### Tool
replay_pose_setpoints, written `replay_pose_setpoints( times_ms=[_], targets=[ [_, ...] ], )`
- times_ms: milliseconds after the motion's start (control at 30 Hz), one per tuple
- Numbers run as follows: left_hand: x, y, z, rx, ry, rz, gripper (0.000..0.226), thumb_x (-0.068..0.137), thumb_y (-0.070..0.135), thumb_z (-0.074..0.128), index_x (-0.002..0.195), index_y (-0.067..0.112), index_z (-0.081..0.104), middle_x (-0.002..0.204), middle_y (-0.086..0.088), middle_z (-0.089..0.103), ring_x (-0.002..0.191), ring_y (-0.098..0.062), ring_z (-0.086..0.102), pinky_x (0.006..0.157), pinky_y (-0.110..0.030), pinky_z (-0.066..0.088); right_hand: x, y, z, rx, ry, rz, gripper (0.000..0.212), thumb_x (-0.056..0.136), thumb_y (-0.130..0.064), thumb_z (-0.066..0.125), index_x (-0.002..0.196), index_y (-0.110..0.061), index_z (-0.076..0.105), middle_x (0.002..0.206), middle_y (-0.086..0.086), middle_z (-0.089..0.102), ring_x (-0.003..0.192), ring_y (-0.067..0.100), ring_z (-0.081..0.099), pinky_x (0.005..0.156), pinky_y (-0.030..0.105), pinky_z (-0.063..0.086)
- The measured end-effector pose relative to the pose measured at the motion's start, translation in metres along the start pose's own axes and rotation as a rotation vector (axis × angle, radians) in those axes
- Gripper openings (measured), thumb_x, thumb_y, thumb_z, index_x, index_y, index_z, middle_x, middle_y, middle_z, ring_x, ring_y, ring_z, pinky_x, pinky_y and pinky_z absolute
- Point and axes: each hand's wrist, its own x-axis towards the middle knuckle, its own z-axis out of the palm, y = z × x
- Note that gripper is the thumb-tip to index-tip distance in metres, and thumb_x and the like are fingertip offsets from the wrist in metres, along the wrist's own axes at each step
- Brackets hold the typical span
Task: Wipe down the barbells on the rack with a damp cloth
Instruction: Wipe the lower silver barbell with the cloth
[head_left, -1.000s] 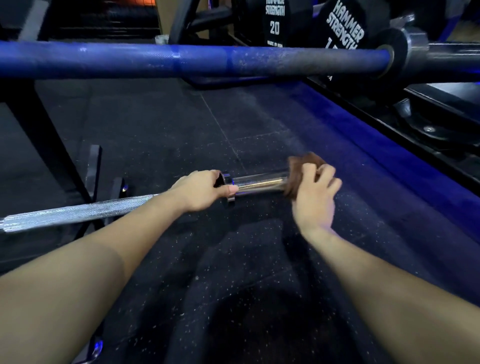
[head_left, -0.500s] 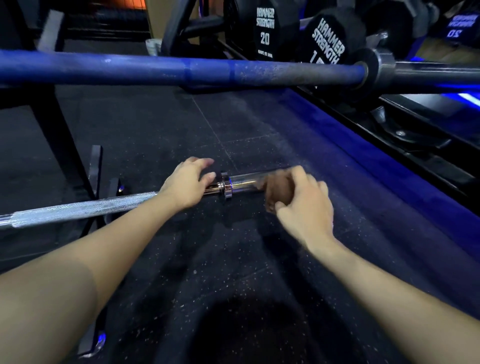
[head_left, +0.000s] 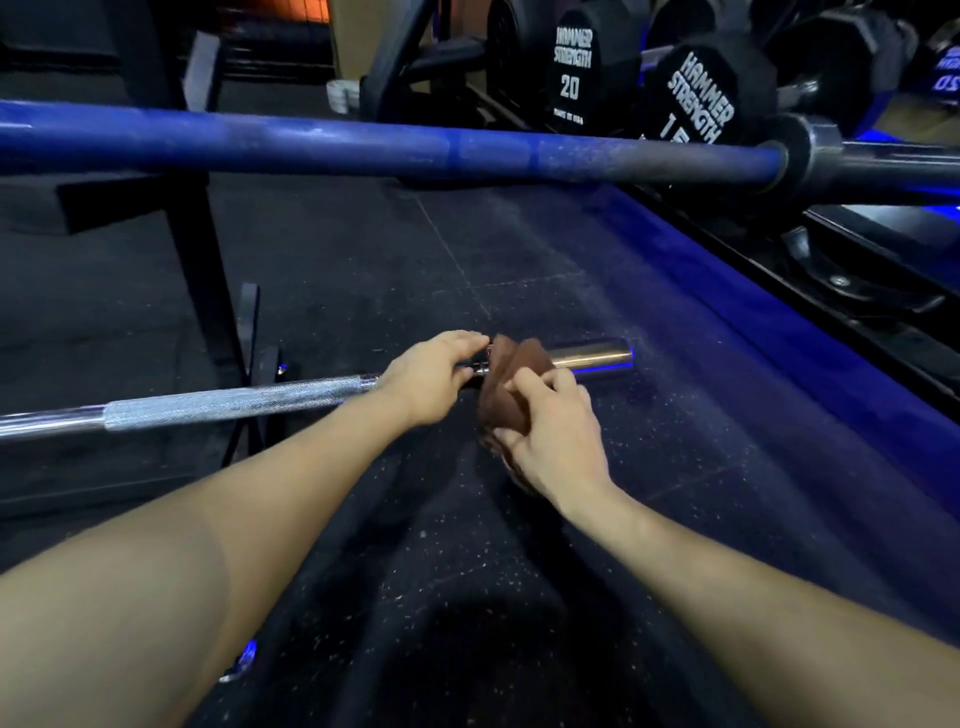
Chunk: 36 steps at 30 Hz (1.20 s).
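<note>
The left hand (head_left: 426, 379) grips the bumpy silver barbell (head_left: 234, 402) near its collar. The right hand (head_left: 553, 431) squeezes a soft brown cloth (head_left: 506, 384) on the smooth round sleeve (shiny end at 3 o'clock).

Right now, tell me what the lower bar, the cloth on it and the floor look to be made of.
Lower bar: bright metal, likely chromed steel; cross-hatched knurling on the grip, mirror-smooth sleeve reflecting light.
Cloth: soft brown fabric, matte, folding in creases under the right hand; the weave is too blurred to name.
Floor: probably rubber tiles; dull black, pale flecks, thin seams between squares.
</note>
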Motion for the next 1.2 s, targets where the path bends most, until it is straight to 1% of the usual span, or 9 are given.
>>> replay_pose_setpoints(
  times_ms=[167,367,533,667,733,800,933,1100,1200],
  targets=[
    [-0.001,0.001,0.005,0.066,0.051,-0.02,0.044,0.097,0.019,0.049,0.141,0.023,0.044,0.146,0.008,0.043,0.129,-0.018,0.045,0.106,-0.027,0.035,-0.003,0.014,0.014,0.034,-0.091,0.076,0.034,0.078,-0.025,0.072,0.108,-0.025,0.057,0.109,0.0,0.048,0.103,0.026,0.048,0.084,0.031,0.043],
    [0.006,0.007,0.005,0.191,0.064,-0.057,0.04,0.1,0.029,0.04,0.139,0.023,0.045,0.144,0.006,0.045,0.128,-0.022,0.045,0.102,-0.036,0.04,0.002,0.017,0.031,0.138,-0.11,0.178,0.041,0.077,-0.028,0.075,0.116,-0.028,0.061,0.112,0.003,0.056,0.105,0.029,0.054,0.086,0.031,0.041],
    [0.02,0.01,0.0,0.217,-0.088,-0.197,0.041,0.101,0.035,0.034,0.134,0.019,0.05,0.137,-0.006,0.05,0.125,-0.031,0.047,0.103,-0.043,0.04,0.003,0.011,0.023,0.134,-0.159,0.226,0.049,0.078,-0.031,0.074,0.124,-0.029,0.058,0.118,0.004,0.059,0.113,0.029,0.054,0.091,0.031,0.042],
    [-0.003,0.021,-0.002,0.231,0.201,0.061,0.032,0.096,0.022,0.048,0.126,0.011,0.055,0.126,-0.007,0.055,0.116,-0.027,0.051,0.097,-0.04,0.042,-0.008,0.008,0.005,0.2,-0.086,0.239,0.045,0.077,-0.032,0.074,0.119,-0.027,0.057,0.118,0.003,0.058,0.111,0.026,0.055,0.092,0.032,0.043],
    [-0.015,0.02,0.0,0.208,0.189,0.194,0.033,0.094,0.014,0.052,0.127,0.01,0.056,0.13,-0.006,0.055,0.118,-0.026,0.052,0.102,-0.037,0.039,-0.01,0.003,0.002,0.248,-0.067,0.24,0.044,0.077,-0.032,0.074,0.116,-0.025,0.057,0.118,0.003,0.059,0.109,0.026,0.056,0.092,0.033,0.045],
    [-0.019,0.019,0.003,0.204,0.127,0.169,0.035,0.097,0.012,0.047,0.132,0.011,0.053,0.139,-0.003,0.05,0.125,-0.022,0.048,0.11,-0.033,0.03,-0.004,-0.001,0.005,0.255,-0.078,0.257,0.044,0.077,-0.033,0.074,0.116,-0.023,0.055,0.118,0.003,0.061,0.109,0.026,0.057,0.091,0.033,0.045],
    [-0.01,0.022,0.004,0.267,0.111,0.142,0.036,0.102,0.016,0.037,0.135,0.013,0.05,0.142,0.0,0.046,0.128,-0.018,0.044,0.112,-0.024,0.016,0.008,0.001,0.013,0.291,-0.106,0.323,0.041,0.075,-0.031,0.077,0.109,-0.022,0.055,0.116,0.003,0.063,0.107,0.026,0.059,0.088,0.033,0.047],
    [-0.004,0.022,0.0,0.272,0.098,0.088,0.034,0.101,0.017,0.041,0.132,0.014,0.055,0.14,-0.001,0.05,0.124,-0.021,0.049,0.106,-0.026,0.031,0.014,0.007,0.018,0.332,-0.122,0.387,0.042,0.071,-0.027,0.08,0.101,-0.023,0.052,0.112,0.006,0.062,0.1,0.028,0.061,0.083,0.032,0.049],
    [0.015,0.021,-0.004,0.204,0.049,-0.075,0.032,0.1,0.02,0.043,0.127,0.013,0.06,0.131,-0.006,0.059,0.119,-0.027,0.054,0.099,-0.034,0.042,0.015,0.008,0.018,0.347,-0.131,0.406,0.043,0.071,-0.026,0.082,0.1,-0.022,0.05,0.111,0.006,0.061,0.099,0.027,0.061,0.083,0.032,0.048]
  ],
)
